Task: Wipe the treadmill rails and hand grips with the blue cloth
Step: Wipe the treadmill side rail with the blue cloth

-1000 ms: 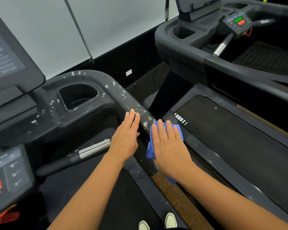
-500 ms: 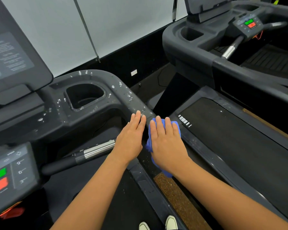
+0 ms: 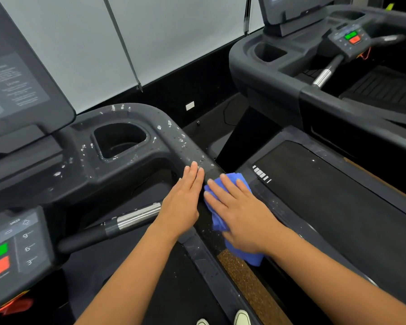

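1. Far left: a dark, tilted flat console screen (image 3: 21,73) with faint grey text, too blurred to read.
2. Below it, a grey control panel (image 3: 14,247) with one green and one red button, plus the nos. 9, 6, 3 down its right side.
3. A black hand grip bar with a chrome sleeve (image 3: 136,216) runs from the panel twd. the left wrist. Its right end is hidden behind the hand.
4. Above, a dark D-shaped cup holder recess (image 3: 120,139) sits in the console moulding.
5. The dark grey curved plastic rail (image 3: 174,139) bends round the recess and slopes down-right. White flecks (image 3: 169,124) dot its top and the moulding nearby.
6. The left hand (image 3: 183,202) lies flat against the rail's inner side, fingers straight and pressed together, holding nothing.
7. The crumpled blue cloth (image 3: 233,179) is on the rail just right of the left hand, under the right hand. It shows past the fingertips, at the thumb side and below the wrist.
8. The right hand (image 3: 242,214) presses flat on the cloth, fingers straight and slightly spread, not curled round it.
9. Bottom centre: two white shoe tips (image 3: 242,319), beside a brown speckled floor strip (image 3: 251,285).
10. Right: a neighbouring treadmill's black belt (image 3: 326,207). Its grey console (image 3: 279,73), with green/red buttons, is at upper right.
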Motion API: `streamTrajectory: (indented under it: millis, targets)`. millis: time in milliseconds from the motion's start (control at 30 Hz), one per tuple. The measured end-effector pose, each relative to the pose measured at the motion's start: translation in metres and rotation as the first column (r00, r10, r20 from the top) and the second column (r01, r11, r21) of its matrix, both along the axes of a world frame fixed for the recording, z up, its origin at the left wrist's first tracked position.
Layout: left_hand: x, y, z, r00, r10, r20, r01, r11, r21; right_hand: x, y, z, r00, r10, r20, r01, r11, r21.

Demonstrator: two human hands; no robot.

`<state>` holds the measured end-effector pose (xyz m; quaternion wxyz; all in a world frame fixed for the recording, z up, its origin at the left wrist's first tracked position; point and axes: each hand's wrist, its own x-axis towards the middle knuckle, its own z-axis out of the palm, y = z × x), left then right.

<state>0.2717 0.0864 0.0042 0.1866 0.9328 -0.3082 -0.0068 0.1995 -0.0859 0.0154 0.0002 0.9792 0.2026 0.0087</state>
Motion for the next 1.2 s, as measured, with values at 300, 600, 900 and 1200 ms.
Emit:
streamTrajectory:
  millis: [300, 600, 900, 1200]
  targets:
    - [0.002, 0.001, 0.004, 0.999, 0.01, -0.053, -0.011, 1.0, -0.026, 0.034, 0.02, 0.01, 0.952, -0.286, -0.107, 0.289, 0.957, 0.023]
    - [0.01, 0.009, 0.006, 1.0, 0.011, -0.013, -0.011, 1.0, -0.003, 0.01, -0.011, 0.009, 0.979, -0.121, -0.167, 0.149, 0.974, 0.17]
    - [0.012, 0.005, 0.013, 0.996, 0.065, -0.066, -0.063, 0.998, 0.028, 0.015, 0.009, 0.003, 0.998, 0.067, -0.012, -0.067, 0.996, -0.065]
    - [0.012, 0.004, 0.011, 0.993, 0.085, -0.079, -0.085, 0.996, 0.01, 0.033, 0.018, 0.01, 0.967, -0.231, -0.111, 0.233, 0.972, 0.012]
